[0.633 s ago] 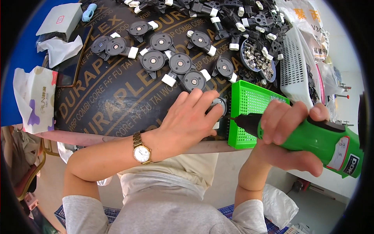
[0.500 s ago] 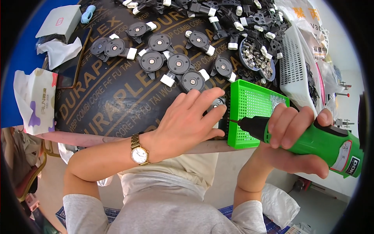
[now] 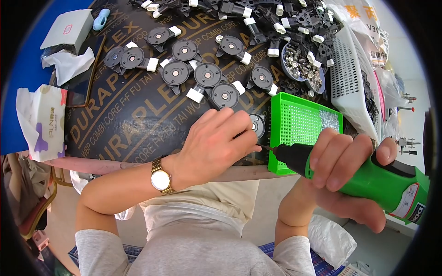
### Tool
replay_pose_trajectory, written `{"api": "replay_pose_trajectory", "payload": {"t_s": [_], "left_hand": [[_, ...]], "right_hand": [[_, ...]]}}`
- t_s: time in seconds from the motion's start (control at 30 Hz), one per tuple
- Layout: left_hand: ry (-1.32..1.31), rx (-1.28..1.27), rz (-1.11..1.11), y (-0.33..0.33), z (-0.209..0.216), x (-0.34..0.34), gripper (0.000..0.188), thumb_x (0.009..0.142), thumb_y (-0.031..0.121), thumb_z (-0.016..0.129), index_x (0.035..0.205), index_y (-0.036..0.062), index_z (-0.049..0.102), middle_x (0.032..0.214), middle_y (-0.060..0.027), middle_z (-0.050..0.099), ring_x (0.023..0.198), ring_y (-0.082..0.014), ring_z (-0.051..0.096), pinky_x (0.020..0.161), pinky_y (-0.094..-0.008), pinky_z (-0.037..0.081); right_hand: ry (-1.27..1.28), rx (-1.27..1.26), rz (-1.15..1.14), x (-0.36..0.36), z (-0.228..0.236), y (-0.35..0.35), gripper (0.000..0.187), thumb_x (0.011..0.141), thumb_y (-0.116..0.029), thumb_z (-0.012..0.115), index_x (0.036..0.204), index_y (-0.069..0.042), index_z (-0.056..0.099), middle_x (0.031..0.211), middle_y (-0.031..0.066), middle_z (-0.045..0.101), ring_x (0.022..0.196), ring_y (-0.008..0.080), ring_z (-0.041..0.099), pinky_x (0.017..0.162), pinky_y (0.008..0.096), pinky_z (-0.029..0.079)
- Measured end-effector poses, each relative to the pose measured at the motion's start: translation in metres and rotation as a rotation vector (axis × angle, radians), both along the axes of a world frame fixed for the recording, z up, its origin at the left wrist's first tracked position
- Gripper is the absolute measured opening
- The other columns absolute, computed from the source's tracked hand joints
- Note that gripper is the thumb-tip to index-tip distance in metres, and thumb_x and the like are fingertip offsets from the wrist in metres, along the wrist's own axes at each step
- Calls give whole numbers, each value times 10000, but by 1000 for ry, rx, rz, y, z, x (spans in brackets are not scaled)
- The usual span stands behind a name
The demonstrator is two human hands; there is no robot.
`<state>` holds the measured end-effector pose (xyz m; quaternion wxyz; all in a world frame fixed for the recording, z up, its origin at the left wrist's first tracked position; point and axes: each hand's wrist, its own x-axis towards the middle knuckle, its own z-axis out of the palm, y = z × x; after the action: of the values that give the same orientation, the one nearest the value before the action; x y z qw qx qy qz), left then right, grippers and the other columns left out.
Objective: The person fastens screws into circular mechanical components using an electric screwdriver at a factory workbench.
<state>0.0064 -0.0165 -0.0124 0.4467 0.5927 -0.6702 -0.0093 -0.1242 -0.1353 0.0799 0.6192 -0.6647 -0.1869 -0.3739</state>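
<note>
My right hand (image 3: 340,163) is wrapped round a green and black electric screwdriver (image 3: 386,186), its thin bit pointing left across the near end of a green perforated tray (image 3: 275,124). At the bit's tip, the thumb and fingers of my left hand (image 3: 212,145) are pinched together; whatever they hold is hidden or too small to name. Just beyond those fingers lies a black round part (image 3: 258,125) with a metal centre, partly covered by the hand. Small silvery screws (image 3: 328,119) fill the tray's far end.
Several black disc parts (image 3: 208,74) with white caps lie beyond my left hand. A heap of black pieces (image 3: 230,9) stands at the back, beside a bowl of metal fittings (image 3: 299,64). A white basket (image 3: 345,69) is at right; a tissue pack (image 3: 48,122) is at left.
My left fingers, spread over the round part before, have closed together and drawn slightly left, showing more of the part. The screwdriver's bit has moved left and slightly down to my fingertips.
</note>
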Motion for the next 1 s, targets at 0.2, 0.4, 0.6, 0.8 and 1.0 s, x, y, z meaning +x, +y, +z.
{"api": "replay_pose_trajectory", "payload": {"t_s": [0.2, 0.4, 0.6, 0.8, 1.0], "left_hand": [[-43, -5, -5, -1, 1, 1, 217, 614, 176, 757, 727, 106, 585, 786, -2, 493, 670, -182, 474, 566, -304, 351], [-34, -17, -18, -1, 1, 2, 220, 609, 186, 755, 717, 104, 582, 780, 4, 498, 659, -177, 472, 560, -303, 340], [-66, 36, -54, 0, 1, 6, 284, 596, 188, 764, 806, 95, 597, 854, -11, 515, 721, -194, 477, 596, -311, 353], [-45, 148, 89, -4, 3, 2, 597, 578, 193, 780, 1115, 78, 547, 1084, -44, 492, 876, -228, 468, 724, -327, 380], [-58, 167, 91, -5, -1, 2, 575, 577, 185, 782, 1093, 74, 555, 1067, -37, 485, 867, -230, 464, 721, -334, 375]], "right_hand": [[-21, 38, -11, -2, 0, 1, 755, 766, -620, 586, 1197, -50, 342, 690, 23, 494, 509, 110, 467, 534, 236, 371], [-19, 27, 41, 2, -4, -1, 777, 763, -629, 581, 1206, -38, 337, 685, 28, 497, 503, 113, 463, 528, 240, 369], [0, 49, -115, 0, -5, 10, 795, 754, -641, 578, 1205, -28, 347, 664, 28, 491, 463, 118, 437, 499, 253, 360], [-13, 11, -169, 5, -13, -3, 828, 744, -691, 518, 1201, -18, 364, 645, 16, 472, 439, 109, 405, 470, 240, 346], [-32, 6, -209, 12, -19, 1, 839, 736, -701, 513, 1196, -14, 370, 623, 18, 473, 421, 108, 390, 433, 238, 338]]}}
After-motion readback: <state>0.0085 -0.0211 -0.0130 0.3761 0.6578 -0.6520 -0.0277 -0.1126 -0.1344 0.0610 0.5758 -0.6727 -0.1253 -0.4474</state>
